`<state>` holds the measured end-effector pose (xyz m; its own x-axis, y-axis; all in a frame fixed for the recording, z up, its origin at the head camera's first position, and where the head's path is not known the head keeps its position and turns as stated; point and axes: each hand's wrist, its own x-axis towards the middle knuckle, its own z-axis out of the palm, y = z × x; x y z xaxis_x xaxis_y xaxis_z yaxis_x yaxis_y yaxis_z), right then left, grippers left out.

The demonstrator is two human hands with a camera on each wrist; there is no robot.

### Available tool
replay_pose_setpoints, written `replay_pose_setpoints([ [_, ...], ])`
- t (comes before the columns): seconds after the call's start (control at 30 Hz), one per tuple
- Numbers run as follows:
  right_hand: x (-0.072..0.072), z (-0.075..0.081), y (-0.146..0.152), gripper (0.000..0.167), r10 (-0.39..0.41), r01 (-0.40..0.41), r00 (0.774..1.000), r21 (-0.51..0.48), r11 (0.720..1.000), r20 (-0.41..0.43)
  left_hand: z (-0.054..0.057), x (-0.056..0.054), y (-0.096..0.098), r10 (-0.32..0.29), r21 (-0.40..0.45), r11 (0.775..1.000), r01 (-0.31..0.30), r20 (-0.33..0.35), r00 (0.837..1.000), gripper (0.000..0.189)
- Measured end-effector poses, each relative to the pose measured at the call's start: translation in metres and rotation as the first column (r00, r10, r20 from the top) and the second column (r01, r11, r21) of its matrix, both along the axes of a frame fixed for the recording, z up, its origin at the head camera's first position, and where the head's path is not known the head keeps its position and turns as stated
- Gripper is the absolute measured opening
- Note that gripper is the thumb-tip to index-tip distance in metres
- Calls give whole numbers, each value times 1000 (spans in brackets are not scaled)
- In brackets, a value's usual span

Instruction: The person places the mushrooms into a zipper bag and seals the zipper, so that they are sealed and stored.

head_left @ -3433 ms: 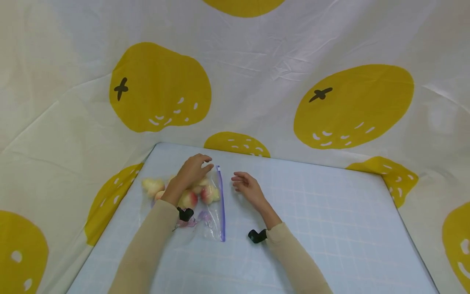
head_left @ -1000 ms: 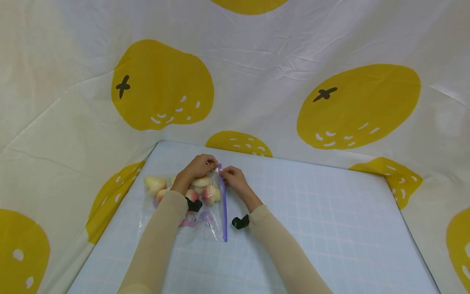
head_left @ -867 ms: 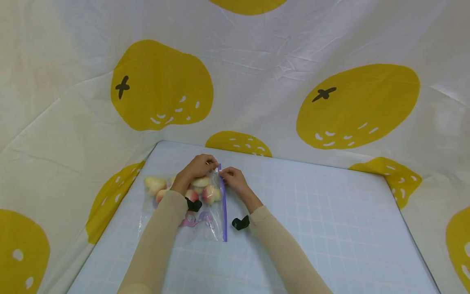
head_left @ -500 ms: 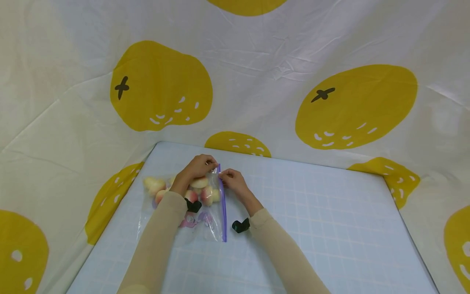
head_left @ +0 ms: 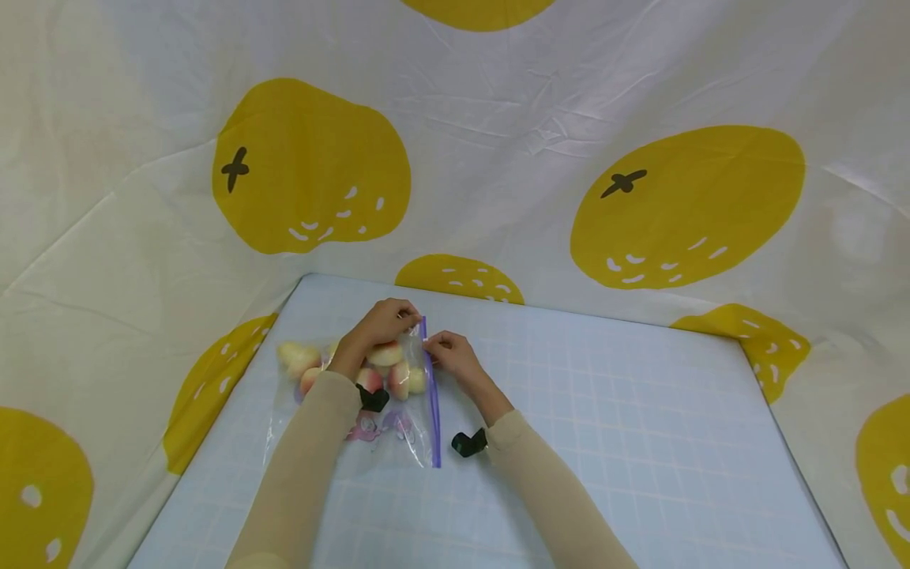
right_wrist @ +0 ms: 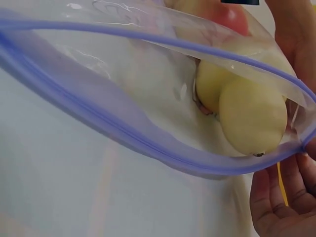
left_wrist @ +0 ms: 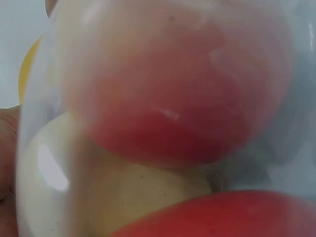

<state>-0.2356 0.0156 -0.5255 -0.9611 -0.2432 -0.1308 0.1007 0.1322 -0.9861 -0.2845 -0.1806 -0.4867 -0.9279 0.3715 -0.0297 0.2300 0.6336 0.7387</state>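
A clear zip bag (head_left: 408,452) lies on the left part of the table, with several pale yellow, red-blushed fruits (head_left: 297,358) inside. Its purple zipper edge (head_left: 434,419) runs along the right side. My left hand (head_left: 386,319), reaching across the bag, pinches the far end of that edge. Just nearer along it, the fingertips of my right hand (head_left: 455,356) pinch the zipper. From the right wrist the purple mouth (right_wrist: 123,129) gapes, and two rounded yellow fruits (right_wrist: 253,116) show behind it. A red-blushed fruit (left_wrist: 182,94) fills the left wrist view.
Pale blue checked cloth (head_left: 611,442) covers the table. A white curtain (head_left: 490,158) printed with big yellow fruits hangs close behind and along the sides. Black wrist cameras (head_left: 469,444) stick out from the sleeves.
Both hands were apart from the zipper at first. They came together at its far end and took hold. Lately the right hand has slid slightly nearer along it, while the left stayed.
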Motion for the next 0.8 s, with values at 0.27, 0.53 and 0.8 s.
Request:
replay_pose_setpoints([
  [0.27,9,2,3,18,18,-18,1000,4,1000,-15,1,1,1,2,-2,1000,-2,-3,1000,21],
  [0.53,13,-2,7,20,43,-43,999,7,999,-12,1,1,0,1,-9,1000,-1,-14,1000,22],
  [0.8,21,6,9,19,63,-63,998,8,998,7,5,2,1,4,6,1000,-4,-9,1000,21],
])
